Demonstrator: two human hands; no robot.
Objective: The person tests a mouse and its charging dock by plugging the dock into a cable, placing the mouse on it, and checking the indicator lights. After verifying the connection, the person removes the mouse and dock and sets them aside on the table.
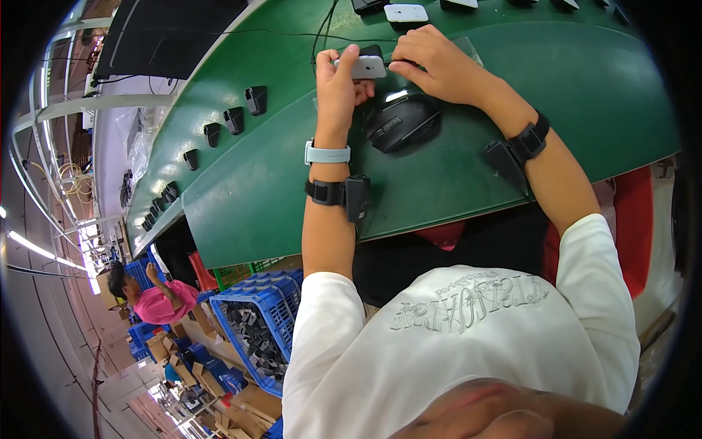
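Over the green table, my left hand holds a small white-and-black device between thumb and fingers, its white face with small dark openings turned up. My right hand is at the device's right end, thumb and fingers pinched together. A short dark piece shows between its fingertips and the device, too small to name. Just below both hands a black computer mouse sits on the tabletop. A light blue watch is on my left wrist, and each forearm wears a black strapped-on box.
More white-and-black devices line the table's far edge. Thin black cables run down near my left hand. Several black holders stand in a row at the left. A blue crate of dark parts and a person in pink are beyond.
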